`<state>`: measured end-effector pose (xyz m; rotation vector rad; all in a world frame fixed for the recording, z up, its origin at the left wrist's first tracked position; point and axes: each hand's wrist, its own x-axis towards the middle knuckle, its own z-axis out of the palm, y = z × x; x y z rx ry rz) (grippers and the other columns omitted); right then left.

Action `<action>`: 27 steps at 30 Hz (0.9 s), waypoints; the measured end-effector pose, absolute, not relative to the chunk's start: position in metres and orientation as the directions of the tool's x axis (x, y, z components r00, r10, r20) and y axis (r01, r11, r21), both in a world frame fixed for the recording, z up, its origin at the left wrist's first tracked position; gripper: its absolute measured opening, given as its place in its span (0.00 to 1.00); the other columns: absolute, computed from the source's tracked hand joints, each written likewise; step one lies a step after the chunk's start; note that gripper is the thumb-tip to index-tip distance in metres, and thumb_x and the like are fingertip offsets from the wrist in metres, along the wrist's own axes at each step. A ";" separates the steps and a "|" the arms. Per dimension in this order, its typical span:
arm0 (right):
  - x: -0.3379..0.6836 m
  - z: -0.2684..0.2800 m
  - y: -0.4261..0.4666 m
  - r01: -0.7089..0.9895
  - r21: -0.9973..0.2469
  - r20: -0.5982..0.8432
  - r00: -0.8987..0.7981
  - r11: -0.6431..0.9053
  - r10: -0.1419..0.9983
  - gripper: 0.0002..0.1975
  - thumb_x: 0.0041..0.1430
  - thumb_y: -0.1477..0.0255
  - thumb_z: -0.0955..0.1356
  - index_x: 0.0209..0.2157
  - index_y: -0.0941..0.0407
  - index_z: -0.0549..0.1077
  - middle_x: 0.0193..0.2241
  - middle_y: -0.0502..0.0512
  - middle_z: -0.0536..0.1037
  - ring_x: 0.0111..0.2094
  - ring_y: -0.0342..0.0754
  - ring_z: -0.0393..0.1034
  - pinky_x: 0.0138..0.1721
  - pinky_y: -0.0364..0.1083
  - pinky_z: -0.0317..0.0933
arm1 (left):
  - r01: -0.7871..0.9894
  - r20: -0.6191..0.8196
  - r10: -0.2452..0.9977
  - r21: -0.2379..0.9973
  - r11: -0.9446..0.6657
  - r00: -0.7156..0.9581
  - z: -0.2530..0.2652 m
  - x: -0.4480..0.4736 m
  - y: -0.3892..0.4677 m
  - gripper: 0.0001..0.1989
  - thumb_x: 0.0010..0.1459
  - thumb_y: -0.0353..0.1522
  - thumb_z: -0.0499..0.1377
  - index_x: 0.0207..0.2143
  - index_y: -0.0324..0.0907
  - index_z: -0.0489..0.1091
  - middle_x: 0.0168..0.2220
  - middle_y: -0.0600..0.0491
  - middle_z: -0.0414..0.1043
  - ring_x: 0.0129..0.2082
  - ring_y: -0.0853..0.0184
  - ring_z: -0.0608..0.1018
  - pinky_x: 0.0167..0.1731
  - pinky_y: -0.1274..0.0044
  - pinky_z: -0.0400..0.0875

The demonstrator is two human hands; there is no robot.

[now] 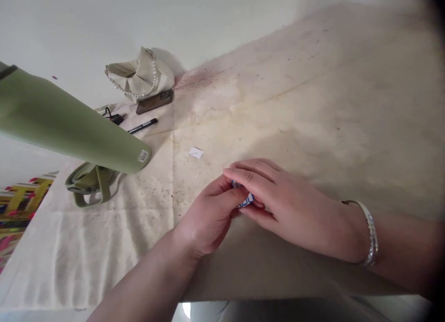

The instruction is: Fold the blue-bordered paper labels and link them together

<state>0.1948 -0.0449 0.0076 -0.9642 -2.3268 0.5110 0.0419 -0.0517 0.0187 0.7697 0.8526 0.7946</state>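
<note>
My left hand [208,215] is closed around a small blue-and-white object [247,200], its thumb lying across the top. Over it curves my right hand [299,208], fingers bent round the far side and thumb at the near side, so both hands grip the same object. Most of that object is hidden by fingers and I cannot make out its kind. A silvery bangle [371,236] circles the right wrist. Beyond the hands, a small white paper slip [195,152] with faint print lies on the cloth.
A tall green tumbler [86,122] stands at left, its green handled lid [88,180] beside its base. Behind are a black pen [143,125], a phone [155,102] and a cream handbag [139,74] with a pearl strap. A stained, creased beige cloth [330,104] covers the table.
</note>
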 end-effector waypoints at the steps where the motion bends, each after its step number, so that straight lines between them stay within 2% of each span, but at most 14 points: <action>1: 0.195 0.007 -0.045 0.518 -0.536 0.352 -0.580 0.667 0.734 0.22 0.58 0.74 0.63 0.55 0.57 0.62 0.53 0.56 0.68 0.54 0.51 0.60 0.53 0.52 0.62 | -0.276 -0.340 0.840 0.835 0.476 0.423 0.018 0.042 -0.052 0.06 0.57 0.27 0.57 0.33 0.41 0.74 0.29 0.54 0.72 0.30 0.74 0.72 0.35 0.80 0.66; 8: 0.196 0.009 -0.045 0.514 -0.560 0.356 -0.559 0.650 0.749 0.25 0.57 0.72 0.64 0.57 0.59 0.60 0.54 0.56 0.67 0.55 0.47 0.59 0.54 0.46 0.60 | -0.300 -0.340 0.861 0.835 0.461 0.378 0.016 0.040 -0.052 0.06 0.57 0.27 0.56 0.33 0.39 0.73 0.30 0.53 0.72 0.31 0.71 0.73 0.36 0.78 0.67; 14: 0.200 0.013 -0.039 0.585 -0.506 0.402 -0.490 0.634 0.773 0.21 0.59 0.72 0.64 0.54 0.59 0.63 0.51 0.57 0.69 0.55 0.48 0.59 0.56 0.47 0.57 | -0.381 -0.368 0.907 0.823 0.421 0.207 0.020 0.038 -0.047 0.06 0.55 0.26 0.55 0.34 0.39 0.71 0.26 0.54 0.68 0.27 0.73 0.70 0.29 0.80 0.65; 18: 0.201 0.008 -0.034 0.640 -0.464 0.274 -0.555 0.613 0.786 0.20 0.58 0.70 0.65 0.52 0.60 0.65 0.48 0.60 0.71 0.51 0.53 0.63 0.51 0.53 0.62 | -0.370 -0.372 0.918 0.840 0.396 0.137 0.020 0.037 -0.047 0.06 0.53 0.27 0.56 0.34 0.40 0.71 0.21 0.57 0.62 0.23 0.74 0.65 0.26 0.80 0.62; 21: 0.202 0.003 -0.033 0.640 -0.421 0.172 -0.639 0.642 0.750 0.15 0.58 0.69 0.65 0.46 0.58 0.70 0.43 0.60 0.73 0.47 0.54 0.66 0.47 0.55 0.64 | -0.371 -0.357 0.926 0.848 0.378 0.128 0.019 0.036 -0.048 0.04 0.53 0.28 0.56 0.32 0.40 0.70 0.20 0.58 0.59 0.22 0.75 0.63 0.25 0.80 0.61; 27: 0.201 0.003 -0.035 0.634 -0.399 0.174 -0.656 0.662 0.734 0.13 0.58 0.70 0.65 0.44 0.58 0.70 0.43 0.59 0.74 0.47 0.53 0.67 0.49 0.55 0.63 | -0.362 -0.353 0.929 0.856 0.370 0.114 0.018 0.036 -0.047 0.04 0.54 0.29 0.56 0.33 0.40 0.69 0.21 0.57 0.59 0.23 0.74 0.63 0.25 0.80 0.61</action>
